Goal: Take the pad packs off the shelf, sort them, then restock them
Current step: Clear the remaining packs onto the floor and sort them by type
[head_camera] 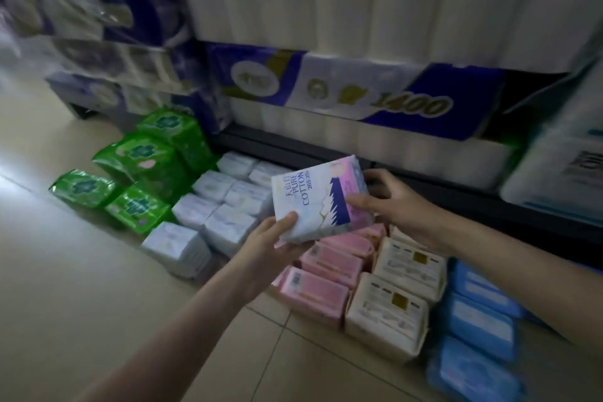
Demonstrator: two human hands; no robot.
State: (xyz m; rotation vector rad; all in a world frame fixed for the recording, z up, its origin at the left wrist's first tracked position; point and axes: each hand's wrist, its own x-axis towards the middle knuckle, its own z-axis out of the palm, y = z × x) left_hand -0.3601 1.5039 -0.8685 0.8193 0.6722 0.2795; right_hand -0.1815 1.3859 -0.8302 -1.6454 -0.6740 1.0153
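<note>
both hands (261, 248) (396, 206) grip one pad pack (318, 197), fingers partly hidden behind it; shelves blurred.

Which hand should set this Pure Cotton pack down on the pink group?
Probably the left hand: it grips the Pure Cotton pack from beneath, directly above the pink packs. The right hand only steadies its far edge.

Pack in my hands (321, 199): "PURE COTTON", "265".
Tissue bale (359, 98) above that pack: "1400".
</note>
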